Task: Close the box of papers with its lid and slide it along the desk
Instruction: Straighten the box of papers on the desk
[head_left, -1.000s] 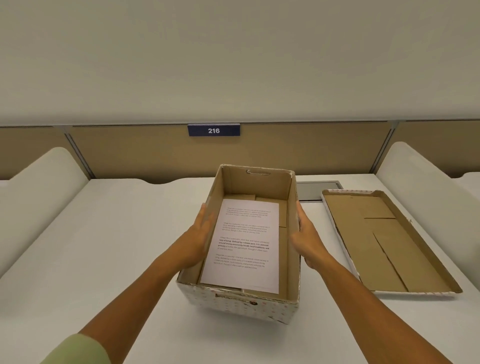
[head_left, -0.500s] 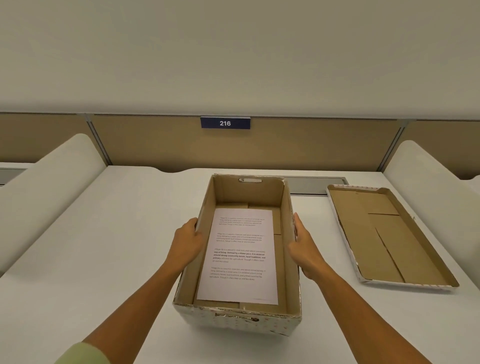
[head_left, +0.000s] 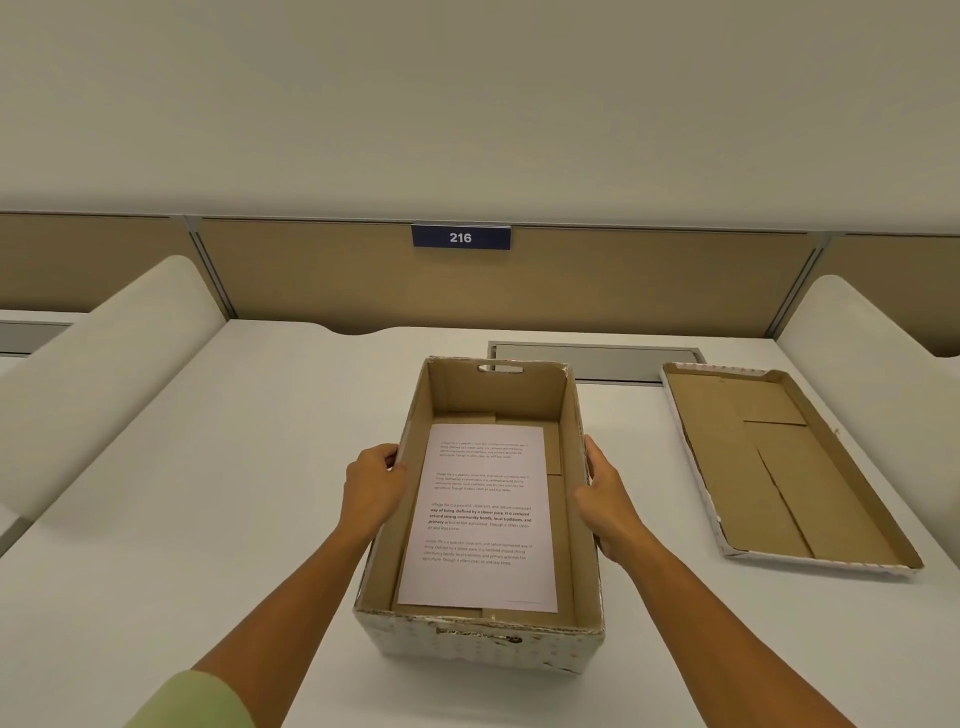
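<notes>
An open cardboard box (head_left: 498, 384) with a dotted white outside stands on the white desk (head_left: 208, 493), straight in front of me. A printed sheet of paper (head_left: 480, 519) lies flat on its bottom. My left hand (head_left: 371, 491) grips the box's left wall, fingers curled over the rim. My right hand (head_left: 605, 496) presses against the right wall with its thumb at the rim. The lid (head_left: 779, 467) lies upside down on the desk to the right of the box, brown inside facing up, apart from both hands.
A tan partition with a blue sign (head_left: 461, 237) reading 216 runs along the desk's far edge. A grey cable hatch (head_left: 623, 358) sits just behind the box. Rounded white dividers (head_left: 104, 374) rise on the left and on the right (head_left: 872, 364).
The box has turned from skewed to square with the desk and sits a little nearer to me. Both hands stayed on its side walls; my left fingers now curl over the rim.
</notes>
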